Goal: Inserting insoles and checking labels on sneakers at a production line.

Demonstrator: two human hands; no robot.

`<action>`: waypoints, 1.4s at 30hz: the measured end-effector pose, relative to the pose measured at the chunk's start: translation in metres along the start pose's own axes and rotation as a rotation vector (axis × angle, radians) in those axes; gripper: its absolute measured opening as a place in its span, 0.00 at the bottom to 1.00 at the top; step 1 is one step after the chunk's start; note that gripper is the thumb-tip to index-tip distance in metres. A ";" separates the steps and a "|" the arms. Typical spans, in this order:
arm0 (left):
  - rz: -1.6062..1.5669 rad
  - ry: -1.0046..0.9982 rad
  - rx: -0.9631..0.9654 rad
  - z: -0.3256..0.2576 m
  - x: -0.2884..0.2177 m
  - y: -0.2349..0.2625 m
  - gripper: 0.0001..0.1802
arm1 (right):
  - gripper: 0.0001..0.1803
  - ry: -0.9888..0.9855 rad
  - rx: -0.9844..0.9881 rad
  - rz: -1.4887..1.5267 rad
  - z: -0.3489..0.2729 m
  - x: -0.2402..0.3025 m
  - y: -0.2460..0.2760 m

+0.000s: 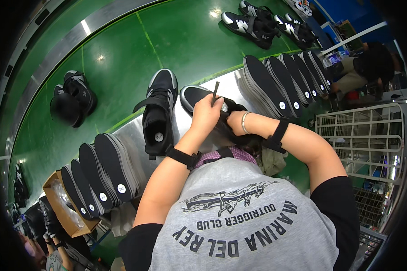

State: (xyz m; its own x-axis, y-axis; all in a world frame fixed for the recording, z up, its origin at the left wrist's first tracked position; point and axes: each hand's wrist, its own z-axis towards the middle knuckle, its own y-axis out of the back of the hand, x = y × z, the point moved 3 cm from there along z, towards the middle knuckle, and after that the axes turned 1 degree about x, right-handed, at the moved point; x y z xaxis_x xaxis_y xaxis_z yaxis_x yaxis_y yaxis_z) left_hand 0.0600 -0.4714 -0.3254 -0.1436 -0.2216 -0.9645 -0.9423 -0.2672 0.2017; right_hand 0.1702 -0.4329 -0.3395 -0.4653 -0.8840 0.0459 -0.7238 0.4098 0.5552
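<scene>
A black sneaker (pixel 196 93) with a silver-grey toe lies on the metal ledge in front of me, partly covered by my hands. My left hand (pixel 206 113) is closed in a pinch on its dark strap (pixel 215 92), which sticks up above the fingers. My right hand (pixel 238 123), with a bangle at the wrist, is curled at the shoe's opening; its fingertips are hidden there. To the left stands a matching sneaker (pixel 160 108), toe pointing away, its strap loose to the side and a round white mark on its insole.
Stacked insoles (pixel 262 83) line the ledge at right, more insole stacks (pixel 108 165) at left. Beyond runs a green conveyor belt (pixel 122 58) with sneakers (pixel 248 27) on it. A cardboard box (pixel 68 207) sits lower left; a wire rack (pixel 362 135) and another person (pixel 371 63) are at right.
</scene>
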 end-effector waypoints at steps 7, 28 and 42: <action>0.018 -0.013 0.008 0.000 -0.001 0.001 0.12 | 0.12 -0.310 -0.104 0.192 0.001 0.002 0.001; -0.173 0.128 0.128 -0.008 0.002 0.006 0.11 | 0.27 0.276 -0.266 0.814 -0.041 -0.021 -0.007; 0.118 -0.030 -0.018 0.007 -0.024 0.033 0.11 | 0.06 0.548 -0.646 2.068 -0.054 -0.021 0.007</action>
State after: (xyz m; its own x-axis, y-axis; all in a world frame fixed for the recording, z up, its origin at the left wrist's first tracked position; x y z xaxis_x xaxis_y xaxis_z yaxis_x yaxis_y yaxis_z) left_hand 0.0307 -0.4685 -0.2972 -0.2628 -0.2246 -0.9384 -0.9127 -0.2576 0.3172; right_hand 0.2023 -0.4235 -0.2917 0.0985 0.5364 0.8382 0.6973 0.5637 -0.4427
